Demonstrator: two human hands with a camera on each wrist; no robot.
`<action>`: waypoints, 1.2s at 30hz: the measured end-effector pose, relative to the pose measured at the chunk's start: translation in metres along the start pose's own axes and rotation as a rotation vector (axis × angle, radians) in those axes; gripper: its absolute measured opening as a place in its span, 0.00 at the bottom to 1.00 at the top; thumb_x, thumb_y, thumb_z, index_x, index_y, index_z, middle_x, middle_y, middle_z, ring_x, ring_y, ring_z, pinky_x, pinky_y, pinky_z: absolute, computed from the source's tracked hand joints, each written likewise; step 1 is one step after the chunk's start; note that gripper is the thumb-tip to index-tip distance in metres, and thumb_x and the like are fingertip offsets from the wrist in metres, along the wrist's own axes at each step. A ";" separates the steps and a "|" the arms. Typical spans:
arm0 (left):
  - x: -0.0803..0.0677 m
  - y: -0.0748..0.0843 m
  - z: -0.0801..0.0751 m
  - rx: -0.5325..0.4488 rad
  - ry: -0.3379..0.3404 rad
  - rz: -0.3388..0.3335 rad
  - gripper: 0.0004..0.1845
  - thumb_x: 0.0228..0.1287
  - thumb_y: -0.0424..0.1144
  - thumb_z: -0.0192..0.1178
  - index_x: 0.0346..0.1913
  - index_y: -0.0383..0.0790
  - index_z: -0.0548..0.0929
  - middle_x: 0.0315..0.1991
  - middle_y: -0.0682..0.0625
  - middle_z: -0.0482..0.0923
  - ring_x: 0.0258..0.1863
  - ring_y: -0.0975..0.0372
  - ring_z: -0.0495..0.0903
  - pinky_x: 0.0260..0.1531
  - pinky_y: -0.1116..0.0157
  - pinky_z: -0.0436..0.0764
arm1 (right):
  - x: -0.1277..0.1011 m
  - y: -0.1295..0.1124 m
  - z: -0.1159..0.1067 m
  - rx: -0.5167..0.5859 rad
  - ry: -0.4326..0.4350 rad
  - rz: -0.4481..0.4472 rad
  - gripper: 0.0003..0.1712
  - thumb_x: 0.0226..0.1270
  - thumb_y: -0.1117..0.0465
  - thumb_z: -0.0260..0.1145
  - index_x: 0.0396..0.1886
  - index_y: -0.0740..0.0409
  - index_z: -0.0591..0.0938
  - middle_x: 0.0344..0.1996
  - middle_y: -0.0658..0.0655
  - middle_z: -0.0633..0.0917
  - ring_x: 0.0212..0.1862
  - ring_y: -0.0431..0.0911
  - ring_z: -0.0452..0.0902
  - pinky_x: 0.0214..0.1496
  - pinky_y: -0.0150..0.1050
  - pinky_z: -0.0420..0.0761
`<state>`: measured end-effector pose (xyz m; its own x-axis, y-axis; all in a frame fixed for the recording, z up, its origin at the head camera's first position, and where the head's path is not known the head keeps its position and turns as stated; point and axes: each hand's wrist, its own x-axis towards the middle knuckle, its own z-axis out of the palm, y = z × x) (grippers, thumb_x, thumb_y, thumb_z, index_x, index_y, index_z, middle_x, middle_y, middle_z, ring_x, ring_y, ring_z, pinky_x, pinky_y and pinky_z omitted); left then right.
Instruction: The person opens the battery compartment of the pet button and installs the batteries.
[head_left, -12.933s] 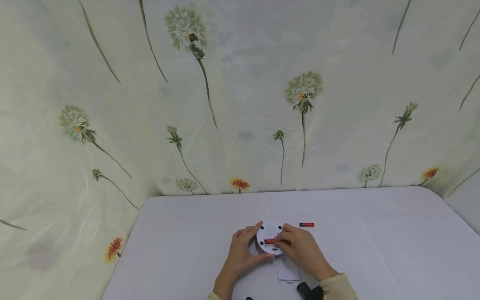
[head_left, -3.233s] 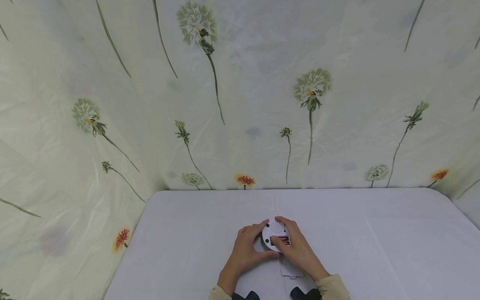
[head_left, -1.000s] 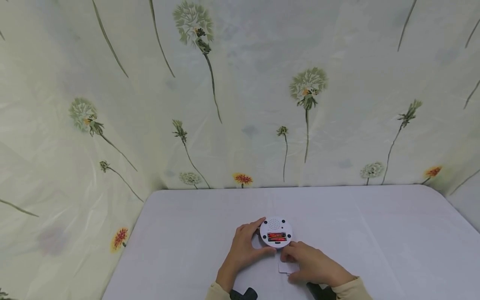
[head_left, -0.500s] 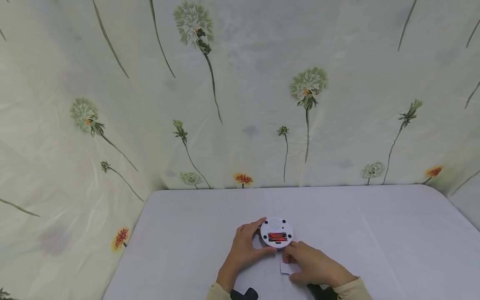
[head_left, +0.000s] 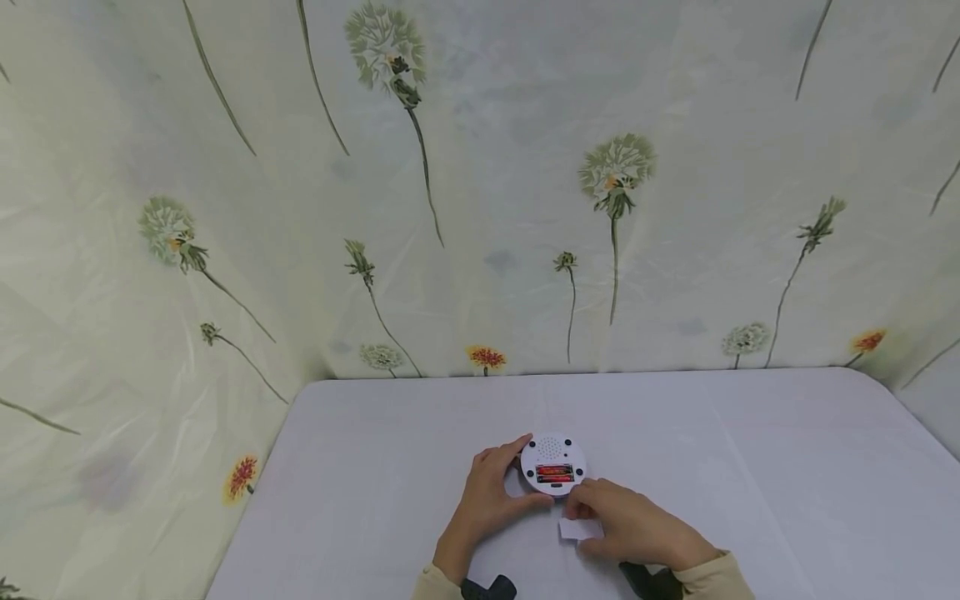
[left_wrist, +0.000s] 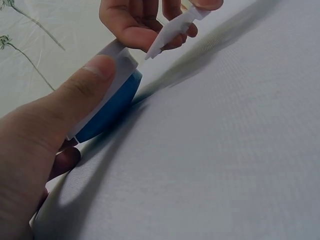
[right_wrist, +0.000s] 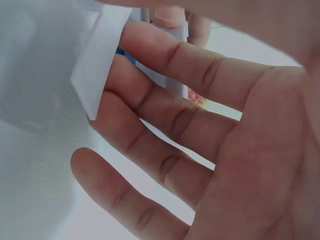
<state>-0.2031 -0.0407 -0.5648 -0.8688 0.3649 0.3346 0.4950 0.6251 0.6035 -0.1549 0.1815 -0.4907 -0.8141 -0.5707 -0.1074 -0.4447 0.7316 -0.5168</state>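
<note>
In the head view my left hand grips a round white device, thumb at its near edge and fingers along its left side. The device has a speaker grille and small dark feet on its upward face; the left wrist view shows a blue lower part. Two red batteries lie side by side in its uncovered compartment. Just nearer to me, my right hand pinches a thin white battery cover between thumb and fingers. That cover stands tilted in the right wrist view, fingertips behind it.
A white cloth covers the table, which ends at a curtain printed with dandelions. Dark wrist camera mounts sit by both sleeves, low in the view.
Earlier one battery lay on the table; now both are in the compartment. My right hand has moved from the device to the cover and raised it, tilted, from the table. The left hand keeps its hold.
</note>
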 end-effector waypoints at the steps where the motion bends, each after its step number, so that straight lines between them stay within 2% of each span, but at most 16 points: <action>1: 0.000 0.000 0.000 0.000 0.002 0.003 0.47 0.43 0.68 0.66 0.69 0.57 0.64 0.61 0.58 0.75 0.58 0.67 0.74 0.61 0.55 0.65 | 0.000 0.000 0.000 -0.003 0.001 0.002 0.16 0.49 0.54 0.73 0.37 0.43 0.77 0.33 0.37 0.74 0.38 0.32 0.67 0.39 0.32 0.73; 19: -0.001 0.001 0.000 0.011 0.013 0.022 0.47 0.43 0.68 0.65 0.69 0.55 0.65 0.60 0.58 0.76 0.57 0.68 0.75 0.61 0.54 0.66 | -0.002 -0.005 -0.013 -0.025 0.075 -0.021 0.15 0.52 0.53 0.73 0.39 0.43 0.79 0.36 0.38 0.75 0.41 0.32 0.71 0.43 0.35 0.77; 27: 0.000 0.004 -0.004 0.023 0.018 0.023 0.47 0.44 0.67 0.66 0.68 0.55 0.66 0.59 0.57 0.76 0.56 0.67 0.75 0.61 0.53 0.67 | 0.000 -0.007 -0.012 -0.079 0.189 -0.089 0.15 0.52 0.56 0.73 0.40 0.46 0.79 0.38 0.40 0.77 0.44 0.35 0.73 0.46 0.37 0.78; 31: 0.000 0.006 -0.007 0.021 0.002 0.006 0.46 0.44 0.66 0.67 0.68 0.55 0.66 0.60 0.57 0.76 0.57 0.66 0.75 0.61 0.53 0.66 | 0.003 -0.007 -0.009 -0.111 0.245 -0.096 0.16 0.53 0.56 0.73 0.42 0.46 0.79 0.40 0.40 0.76 0.46 0.36 0.73 0.48 0.39 0.79; 36: 0.000 0.005 -0.006 0.026 0.006 0.025 0.46 0.44 0.63 0.69 0.68 0.54 0.66 0.60 0.57 0.75 0.57 0.66 0.75 0.61 0.54 0.66 | 0.006 -0.006 -0.004 -0.140 0.298 -0.092 0.18 0.52 0.56 0.74 0.43 0.46 0.80 0.42 0.41 0.77 0.48 0.37 0.73 0.50 0.42 0.78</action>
<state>-0.2007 -0.0418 -0.5574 -0.8563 0.3761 0.3540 0.5164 0.6340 0.5757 -0.1589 0.1753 -0.4850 -0.8325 -0.5175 0.1977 -0.5512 0.7380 -0.3893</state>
